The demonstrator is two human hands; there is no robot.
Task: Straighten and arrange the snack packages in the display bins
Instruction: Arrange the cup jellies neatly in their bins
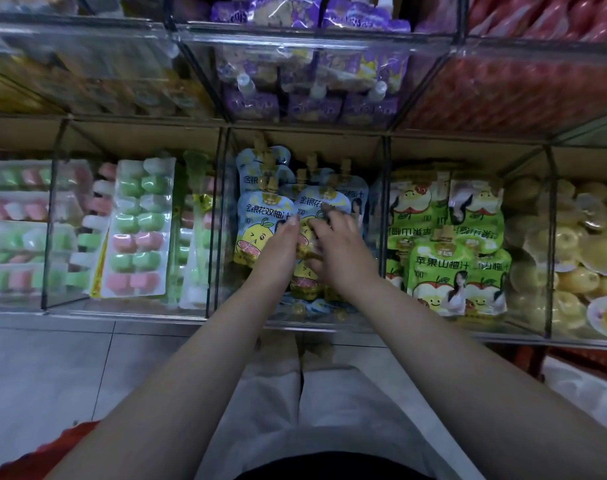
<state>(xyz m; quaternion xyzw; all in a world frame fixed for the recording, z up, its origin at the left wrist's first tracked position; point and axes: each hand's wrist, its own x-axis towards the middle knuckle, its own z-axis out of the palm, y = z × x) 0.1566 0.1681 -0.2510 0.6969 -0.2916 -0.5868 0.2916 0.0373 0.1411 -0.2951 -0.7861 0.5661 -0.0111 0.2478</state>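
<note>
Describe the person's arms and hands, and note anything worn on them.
The left forearm and the right forearm are bare down to the frame's bottom edge, with no sleeves in view. The left hand and the right hand wear no gloves. No watch, bracelet or ring shows on the sides facing the camera.

Your left grip [280,244] straight-fingered against the side of a pale-blue juice pouch [315,204] in the middle clear bin [307,326], your right grip [333,245] curled over its front, green pouches [440,268] one bin right.
</note>
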